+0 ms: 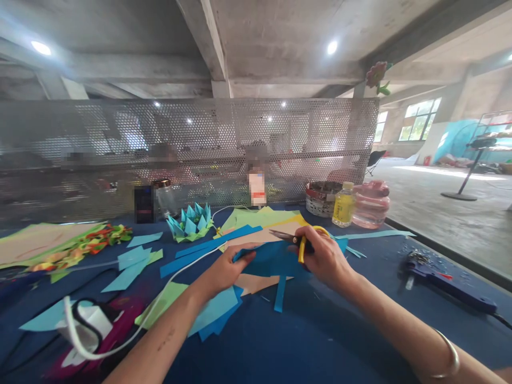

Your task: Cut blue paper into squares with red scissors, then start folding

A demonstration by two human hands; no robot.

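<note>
A blue sheet of paper or felt (276, 260) is held up over the table between my two hands. My left hand (232, 266) pinches its left end between thumb and fingers. Scissors with yellow handles (296, 240) sit in my right hand (326, 258), whose fingers close around the loops. Their blades point left, slightly apart, above the sheet's upper edge. The sheet's right end lies by my right hand; whether those fingers also grip it is hidden. Below the sheet, a narrow blue strip (280, 294) and light-blue pieces (216, 309) lie on the dark blue tabletop (312, 341).
A teal folded-paper crown (191, 224) stands behind my left hand. Toward the back right are a basket (321, 198), a yellow bottle (343, 205) and a pink jug (372, 205). A glue gun (448, 285) lies right. A white cable (168, 288) crosses the left side.
</note>
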